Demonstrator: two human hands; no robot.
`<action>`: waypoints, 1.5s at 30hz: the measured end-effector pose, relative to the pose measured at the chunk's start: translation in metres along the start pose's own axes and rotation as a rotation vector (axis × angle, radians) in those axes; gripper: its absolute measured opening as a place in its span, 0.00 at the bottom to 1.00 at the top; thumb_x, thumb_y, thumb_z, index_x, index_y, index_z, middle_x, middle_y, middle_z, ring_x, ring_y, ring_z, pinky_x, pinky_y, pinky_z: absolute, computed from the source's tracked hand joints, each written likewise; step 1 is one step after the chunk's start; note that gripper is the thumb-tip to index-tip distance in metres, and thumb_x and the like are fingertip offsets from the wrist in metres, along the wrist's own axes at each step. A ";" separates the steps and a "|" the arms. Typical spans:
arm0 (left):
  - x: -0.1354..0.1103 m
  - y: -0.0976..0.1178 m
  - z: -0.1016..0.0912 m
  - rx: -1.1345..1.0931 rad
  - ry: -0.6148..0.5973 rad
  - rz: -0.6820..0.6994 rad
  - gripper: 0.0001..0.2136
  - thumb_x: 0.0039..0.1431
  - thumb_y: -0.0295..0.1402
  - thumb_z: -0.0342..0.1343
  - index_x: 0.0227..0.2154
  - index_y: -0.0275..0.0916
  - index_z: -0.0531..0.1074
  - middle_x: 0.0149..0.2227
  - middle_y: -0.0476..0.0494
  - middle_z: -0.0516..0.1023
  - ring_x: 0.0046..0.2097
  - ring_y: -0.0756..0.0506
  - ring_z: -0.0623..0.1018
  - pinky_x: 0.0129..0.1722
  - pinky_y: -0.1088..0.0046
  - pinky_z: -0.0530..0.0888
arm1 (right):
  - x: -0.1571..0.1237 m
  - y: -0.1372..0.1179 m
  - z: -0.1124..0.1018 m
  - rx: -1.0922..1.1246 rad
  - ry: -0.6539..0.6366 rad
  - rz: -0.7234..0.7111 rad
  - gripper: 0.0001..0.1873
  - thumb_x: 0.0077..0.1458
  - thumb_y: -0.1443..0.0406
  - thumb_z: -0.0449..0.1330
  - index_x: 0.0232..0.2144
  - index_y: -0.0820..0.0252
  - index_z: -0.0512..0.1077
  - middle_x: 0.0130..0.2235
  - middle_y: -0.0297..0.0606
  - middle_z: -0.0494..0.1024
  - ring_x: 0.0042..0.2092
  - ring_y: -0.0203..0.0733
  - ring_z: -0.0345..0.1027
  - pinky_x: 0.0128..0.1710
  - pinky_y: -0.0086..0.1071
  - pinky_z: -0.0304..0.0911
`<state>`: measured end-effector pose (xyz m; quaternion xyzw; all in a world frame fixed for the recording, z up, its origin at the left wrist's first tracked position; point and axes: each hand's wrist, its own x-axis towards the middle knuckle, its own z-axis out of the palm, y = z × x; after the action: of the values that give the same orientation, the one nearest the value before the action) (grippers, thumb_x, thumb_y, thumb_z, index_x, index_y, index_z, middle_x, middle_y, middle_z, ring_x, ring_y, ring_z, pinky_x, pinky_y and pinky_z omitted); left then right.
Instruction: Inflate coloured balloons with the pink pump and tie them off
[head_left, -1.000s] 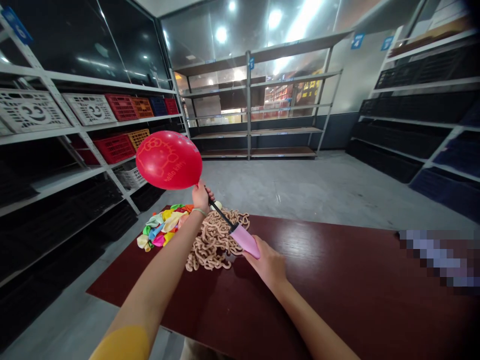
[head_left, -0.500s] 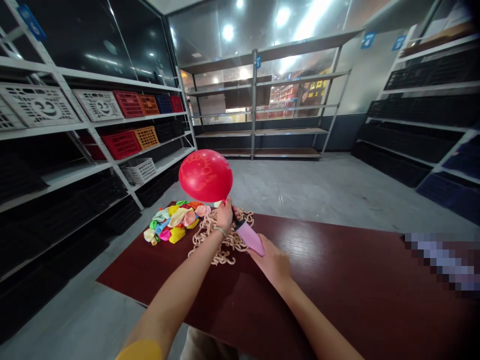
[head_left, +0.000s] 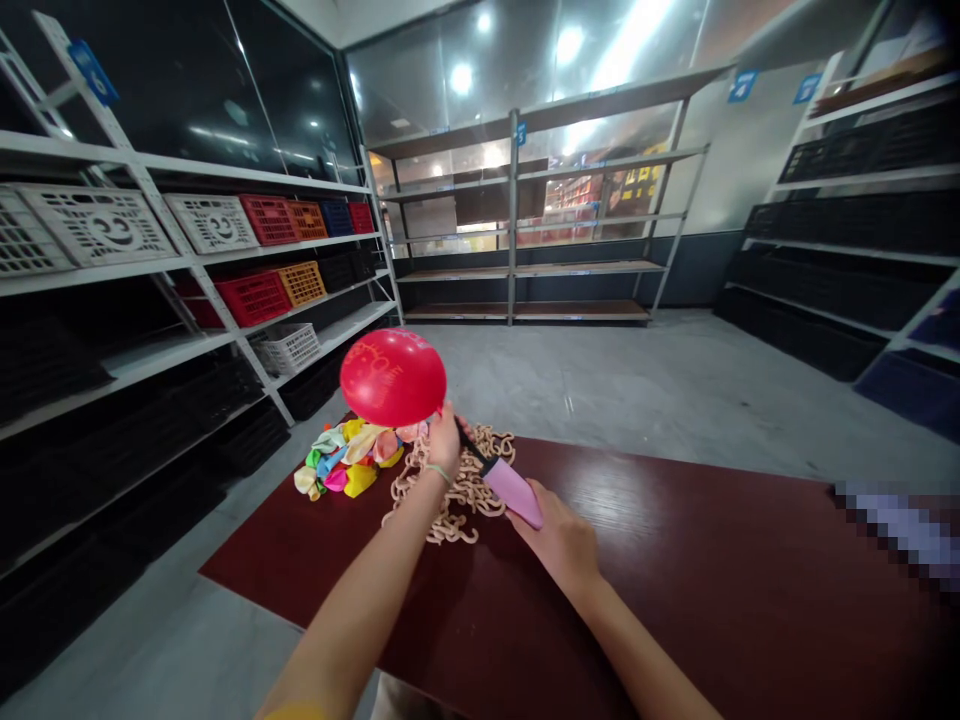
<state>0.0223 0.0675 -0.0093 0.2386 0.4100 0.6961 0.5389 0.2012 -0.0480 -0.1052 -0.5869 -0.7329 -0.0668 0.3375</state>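
A partly inflated red balloon with faint printing hangs off the far side of my left hand. That hand is closed around the balloon's neck and the front end of a hand pump; its fingers mostly hide where the two meet. The pump has a pink barrel and a black rod, which shows between my hands. My right hand is wrapped round the barrel's near end. Below the left hand lies a heap of beige chain-like hooked pieces, with a pile of limp coloured balloons to its left.
A dark red table spans the foreground. White shelving with plastic crates stands at left, grey shelving at the back and dark crates at right. A pixelated patch covers the table's right end.
My right hand and the pink barrel have drawn back from the left hand, so more black rod shows. The balloon sits slightly lower and further left, its printing turned. The view has shifted a little.
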 end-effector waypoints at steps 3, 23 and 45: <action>-0.016 -0.031 0.010 0.032 -0.066 0.027 0.15 0.59 0.44 0.55 0.26 0.41 0.58 0.18 0.56 0.62 0.17 0.53 0.64 0.18 0.78 0.62 | 0.000 0.002 -0.005 -0.008 -0.008 0.036 0.25 0.60 0.51 0.58 0.55 0.55 0.68 0.43 0.38 0.81 0.37 0.43 0.77 0.32 0.31 0.62; -0.020 0.019 0.008 -0.002 0.054 0.153 0.15 0.64 0.42 0.50 0.25 0.41 0.57 0.17 0.57 0.59 0.16 0.54 0.62 0.17 0.79 0.61 | 0.004 -0.005 -0.012 0.018 0.040 -0.033 0.24 0.58 0.53 0.58 0.54 0.57 0.70 0.41 0.41 0.81 0.37 0.43 0.76 0.33 0.31 0.62; -0.006 0.070 -0.048 0.148 0.148 0.299 0.16 0.63 0.43 0.50 0.23 0.39 0.63 0.23 0.45 0.76 0.26 0.48 0.78 0.28 0.74 0.73 | 0.019 0.022 -0.024 -0.081 0.004 -0.066 0.28 0.61 0.50 0.56 0.58 0.56 0.66 0.47 0.43 0.78 0.41 0.46 0.72 0.39 0.35 0.60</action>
<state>-0.0521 0.0409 0.0231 0.2841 0.4587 0.7519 0.3788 0.2293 -0.0376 -0.0828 -0.5756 -0.7478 -0.1086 0.3126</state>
